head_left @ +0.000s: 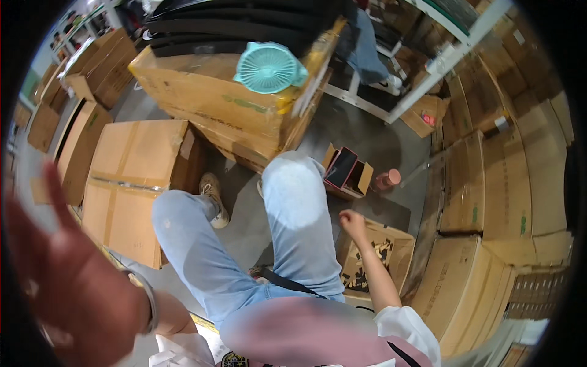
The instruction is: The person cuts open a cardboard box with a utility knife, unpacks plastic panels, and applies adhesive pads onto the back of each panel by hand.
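My left hand (pixel 79 287) is raised close at the far left, blurred, its fingers apart and nothing seen in it. A pale band (pixel 150 300) circles that wrist. My right hand (pixel 353 225), fingers curled, is over the upper left edge of an open carton (pixel 400 251) on the floor beside my knee. Whatever those fingers may hold is hidden. Inside the carton lie many small black and tan pieces (pixel 361 275). Just beyond stands a smaller open box (pixel 365 177) with a dark, red-edged flat thing (pixel 340 167) in it, next to a pink bottle or cup (pixel 387 179).
A taped carton (pixel 131 147) stands left of my legs. Ahead, a large carton (pixel 202 85) bears black stacked pieces (pixel 244 24) and a turquoise round fan-like thing (pixel 271 67). Cartons (pixel 468 183) line the right side. A white metal frame (pixel 428 73) and another person's leg (pixel 367 49) are far right.
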`<action>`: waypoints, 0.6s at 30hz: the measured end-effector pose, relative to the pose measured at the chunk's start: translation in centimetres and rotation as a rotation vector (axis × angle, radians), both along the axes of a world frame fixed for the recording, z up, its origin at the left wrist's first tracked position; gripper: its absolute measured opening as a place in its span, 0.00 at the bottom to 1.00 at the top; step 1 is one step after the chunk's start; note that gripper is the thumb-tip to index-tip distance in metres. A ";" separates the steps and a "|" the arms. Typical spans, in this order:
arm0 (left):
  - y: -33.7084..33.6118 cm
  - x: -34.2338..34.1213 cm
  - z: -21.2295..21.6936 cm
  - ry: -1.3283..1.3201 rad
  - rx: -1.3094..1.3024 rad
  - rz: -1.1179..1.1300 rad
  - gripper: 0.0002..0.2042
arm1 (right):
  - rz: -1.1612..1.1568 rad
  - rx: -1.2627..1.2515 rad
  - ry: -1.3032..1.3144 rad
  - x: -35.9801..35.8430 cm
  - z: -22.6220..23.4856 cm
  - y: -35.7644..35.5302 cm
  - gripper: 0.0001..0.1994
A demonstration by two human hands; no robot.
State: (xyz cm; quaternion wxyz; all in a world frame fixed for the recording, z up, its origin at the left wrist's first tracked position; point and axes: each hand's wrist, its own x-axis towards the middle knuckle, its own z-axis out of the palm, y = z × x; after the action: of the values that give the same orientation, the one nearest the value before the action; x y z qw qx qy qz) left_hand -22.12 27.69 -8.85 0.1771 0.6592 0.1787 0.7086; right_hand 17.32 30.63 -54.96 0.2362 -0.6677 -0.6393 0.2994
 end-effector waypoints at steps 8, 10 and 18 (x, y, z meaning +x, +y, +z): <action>7.3 -4.3 -22.1 1.101 -0.863 0.421 0.13 | -0.110 -0.007 -0.011 -0.1 0.0 -7.4 0.08; 6.4 -2.2 -22.6 1.919 -0.817 0.420 0.17 | -0.589 -0.197 0.363 2.3 -0.7 -9.2 0.08; 6.1 0.6 -26.7 1.402 -1.307 -0.146 0.21 | -0.959 -0.644 -0.030 15.6 -14.4 -20.9 0.15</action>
State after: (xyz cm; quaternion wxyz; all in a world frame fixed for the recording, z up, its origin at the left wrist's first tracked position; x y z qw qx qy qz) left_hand -21.50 33.83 -35.60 0.4060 0.7137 0.5622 -0.0988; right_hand 32.90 9.73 -69.39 0.1213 -0.9251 -0.1452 0.3291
